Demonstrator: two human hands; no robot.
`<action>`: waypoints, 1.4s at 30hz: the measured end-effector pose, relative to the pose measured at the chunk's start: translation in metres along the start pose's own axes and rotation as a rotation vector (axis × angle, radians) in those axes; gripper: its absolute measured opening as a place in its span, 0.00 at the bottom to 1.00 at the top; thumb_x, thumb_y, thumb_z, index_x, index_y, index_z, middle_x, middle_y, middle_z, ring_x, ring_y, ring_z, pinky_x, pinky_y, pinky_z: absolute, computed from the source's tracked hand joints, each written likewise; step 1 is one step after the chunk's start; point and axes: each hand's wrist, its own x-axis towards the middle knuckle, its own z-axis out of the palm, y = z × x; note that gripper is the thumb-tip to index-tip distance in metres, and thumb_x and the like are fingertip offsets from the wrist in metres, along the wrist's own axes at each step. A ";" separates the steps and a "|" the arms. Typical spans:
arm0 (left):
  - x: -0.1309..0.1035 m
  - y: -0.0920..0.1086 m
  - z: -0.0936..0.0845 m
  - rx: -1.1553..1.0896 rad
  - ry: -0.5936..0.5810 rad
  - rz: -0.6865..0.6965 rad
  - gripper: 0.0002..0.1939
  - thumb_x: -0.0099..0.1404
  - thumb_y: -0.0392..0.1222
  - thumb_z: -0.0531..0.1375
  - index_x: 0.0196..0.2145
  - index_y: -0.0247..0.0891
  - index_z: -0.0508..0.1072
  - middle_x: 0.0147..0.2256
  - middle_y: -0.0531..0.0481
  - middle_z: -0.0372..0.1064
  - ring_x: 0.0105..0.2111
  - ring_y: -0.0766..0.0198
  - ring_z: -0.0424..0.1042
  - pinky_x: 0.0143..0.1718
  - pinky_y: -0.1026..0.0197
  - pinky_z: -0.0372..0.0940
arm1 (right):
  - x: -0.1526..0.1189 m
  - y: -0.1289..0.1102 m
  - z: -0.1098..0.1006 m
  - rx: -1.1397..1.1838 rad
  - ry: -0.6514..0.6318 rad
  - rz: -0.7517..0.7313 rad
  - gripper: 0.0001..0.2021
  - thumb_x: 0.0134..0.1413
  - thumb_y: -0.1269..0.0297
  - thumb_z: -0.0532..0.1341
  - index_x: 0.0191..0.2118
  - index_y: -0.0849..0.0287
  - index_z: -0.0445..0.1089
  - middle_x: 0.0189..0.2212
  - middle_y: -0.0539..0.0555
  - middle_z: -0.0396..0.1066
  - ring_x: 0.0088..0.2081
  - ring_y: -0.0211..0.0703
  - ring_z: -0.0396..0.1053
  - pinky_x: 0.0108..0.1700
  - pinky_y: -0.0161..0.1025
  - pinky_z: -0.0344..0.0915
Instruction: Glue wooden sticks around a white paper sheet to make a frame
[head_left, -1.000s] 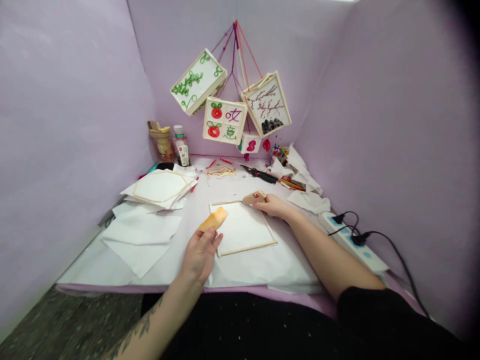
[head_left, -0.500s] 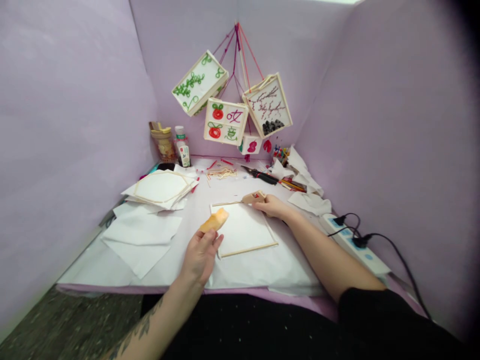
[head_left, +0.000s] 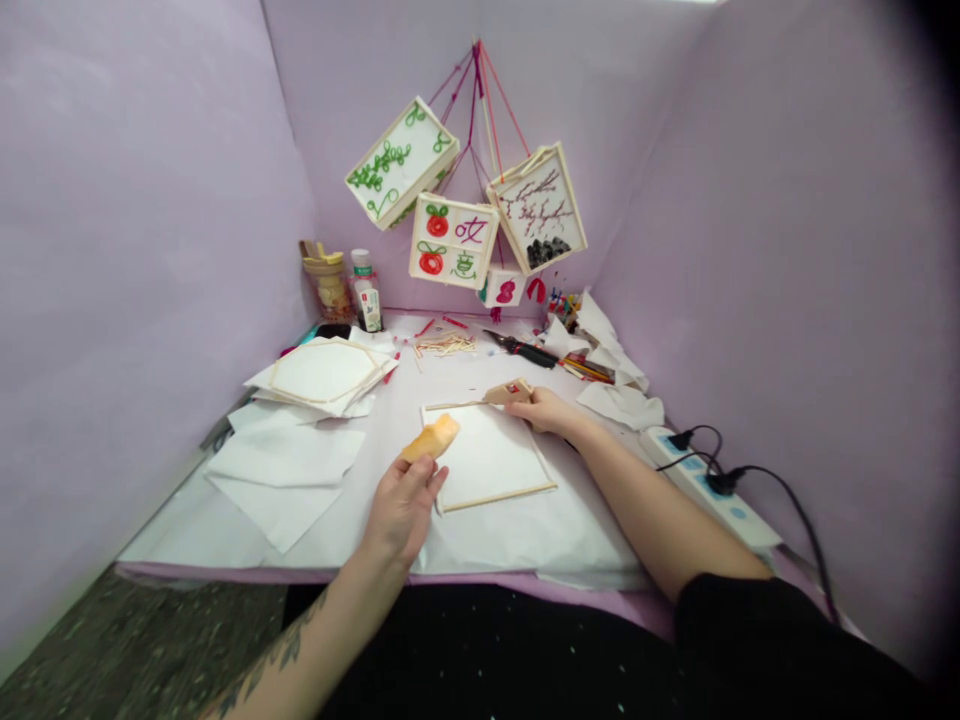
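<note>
A piece of bread-like food [head_left: 431, 438], golden with a pale end, is pinched between the thumb and fingers of my left hand [head_left: 405, 500]. It is held over the left side of a white sheet [head_left: 491, 455] edged with thin wooden sticks. My right hand [head_left: 541, 410] is closed on a beige tool [head_left: 510, 392] with a red mark, at the frame's top right corner. The tool's narrow end points left along the top stick. What exactly the tool is I cannot make out.
Stacked papers [head_left: 322, 375] lie on the left. Farther back are loose sticks [head_left: 448, 345], black pliers [head_left: 525, 350], a bottle [head_left: 367, 295] and a jar [head_left: 328, 285]. Decorated boxes [head_left: 454, 240] hang above. A power strip [head_left: 712, 490] with cords runs along the right.
Both hands have kept their holds almost unmoved. The whole view has shifted very slightly.
</note>
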 end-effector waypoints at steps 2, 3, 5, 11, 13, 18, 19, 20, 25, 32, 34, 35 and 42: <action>0.000 0.000 0.000 0.002 0.000 0.001 0.14 0.44 0.40 0.72 0.30 0.37 0.74 0.34 0.51 0.71 0.41 0.63 0.68 0.55 0.49 0.58 | 0.001 0.000 0.000 -0.019 -0.006 -0.001 0.15 0.50 0.55 0.62 0.37 0.64 0.72 0.26 0.52 0.70 0.25 0.36 0.63 0.24 0.30 0.55; 0.000 0.000 0.000 0.004 0.000 0.000 0.15 0.44 0.40 0.72 0.30 0.37 0.74 0.34 0.51 0.71 0.41 0.62 0.68 0.55 0.49 0.58 | 0.001 0.001 0.000 -0.023 -0.011 0.001 0.16 0.50 0.55 0.62 0.38 0.64 0.72 0.27 0.53 0.70 0.26 0.37 0.63 0.24 0.30 0.55; 0.000 0.000 0.000 0.005 -0.004 -0.001 0.15 0.44 0.40 0.72 0.31 0.37 0.75 0.34 0.50 0.71 0.41 0.62 0.68 0.55 0.49 0.58 | 0.002 0.002 0.001 -0.012 -0.011 0.005 0.16 0.51 0.55 0.62 0.39 0.64 0.72 0.28 0.53 0.70 0.26 0.37 0.64 0.25 0.30 0.56; 0.000 0.000 0.001 -0.004 0.007 0.004 0.15 0.43 0.40 0.73 0.29 0.37 0.74 0.35 0.50 0.71 0.41 0.63 0.67 0.55 0.48 0.57 | 0.003 0.003 0.001 0.005 -0.018 -0.019 0.16 0.50 0.56 0.62 0.40 0.64 0.72 0.28 0.53 0.71 0.27 0.36 0.64 0.25 0.29 0.56; -0.001 0.000 0.001 -0.004 0.005 0.003 0.15 0.43 0.40 0.73 0.29 0.37 0.75 0.36 0.50 0.71 0.40 0.63 0.67 0.55 0.48 0.57 | 0.001 0.002 0.000 0.001 -0.026 -0.002 0.16 0.51 0.55 0.62 0.39 0.64 0.72 0.26 0.52 0.69 0.25 0.36 0.63 0.24 0.30 0.55; -0.001 0.000 0.001 -0.012 0.010 0.000 0.15 0.43 0.40 0.73 0.29 0.37 0.75 0.36 0.50 0.71 0.38 0.65 0.67 0.55 0.48 0.57 | -0.002 0.001 -0.002 0.004 -0.019 0.019 0.15 0.51 0.56 0.62 0.39 0.64 0.71 0.24 0.51 0.67 0.23 0.35 0.61 0.22 0.30 0.54; -0.001 0.000 0.001 -0.014 0.012 -0.002 0.15 0.43 0.40 0.73 0.29 0.37 0.75 0.36 0.50 0.71 0.38 0.65 0.67 0.55 0.48 0.57 | -0.002 0.001 -0.003 0.004 -0.022 0.015 0.15 0.50 0.56 0.62 0.39 0.63 0.71 0.24 0.51 0.67 0.23 0.35 0.61 0.23 0.30 0.54; 0.000 0.000 0.000 -0.015 0.012 -0.003 0.15 0.43 0.40 0.73 0.29 0.37 0.75 0.35 0.50 0.71 0.38 0.65 0.67 0.55 0.48 0.57 | -0.002 0.002 -0.003 0.009 -0.024 0.015 0.15 0.50 0.57 0.62 0.39 0.63 0.71 0.24 0.51 0.68 0.23 0.35 0.61 0.23 0.30 0.54; 0.000 0.000 0.000 -0.007 0.005 0.004 0.17 0.41 0.41 0.74 0.29 0.36 0.75 0.34 0.50 0.71 0.39 0.65 0.67 0.55 0.48 0.57 | 0.003 0.005 -0.001 0.059 -0.018 0.000 0.15 0.51 0.58 0.62 0.40 0.64 0.71 0.26 0.52 0.69 0.25 0.36 0.62 0.25 0.30 0.56; -0.001 0.001 0.002 -0.006 0.014 0.002 0.17 0.41 0.41 0.74 0.29 0.37 0.75 0.35 0.50 0.71 0.38 0.65 0.66 0.55 0.48 0.58 | -0.003 -0.001 -0.005 0.021 -0.003 0.039 0.14 0.49 0.57 0.63 0.37 0.63 0.71 0.25 0.51 0.68 0.24 0.35 0.62 0.23 0.30 0.55; -0.001 0.001 0.002 -0.007 0.018 0.004 0.16 0.41 0.41 0.74 0.28 0.36 0.75 0.35 0.50 0.71 0.38 0.65 0.67 0.55 0.48 0.58 | -0.005 0.000 -0.007 0.021 -0.002 0.058 0.14 0.49 0.57 0.63 0.37 0.62 0.71 0.23 0.50 0.67 0.22 0.34 0.61 0.22 0.30 0.53; -0.001 0.000 0.002 -0.009 0.019 0.005 0.16 0.41 0.41 0.74 0.28 0.36 0.75 0.34 0.50 0.71 0.38 0.65 0.67 0.55 0.47 0.58 | -0.005 0.001 -0.008 0.022 -0.001 0.060 0.14 0.49 0.56 0.63 0.37 0.62 0.70 0.23 0.50 0.67 0.22 0.34 0.60 0.21 0.30 0.53; 0.000 0.000 0.001 0.000 0.010 0.005 0.16 0.42 0.41 0.73 0.30 0.37 0.75 0.34 0.50 0.71 0.40 0.64 0.67 0.55 0.48 0.58 | 0.002 0.003 -0.005 0.036 -0.025 0.042 0.15 0.48 0.56 0.63 0.37 0.63 0.71 0.21 0.49 0.66 0.22 0.35 0.61 0.21 0.30 0.53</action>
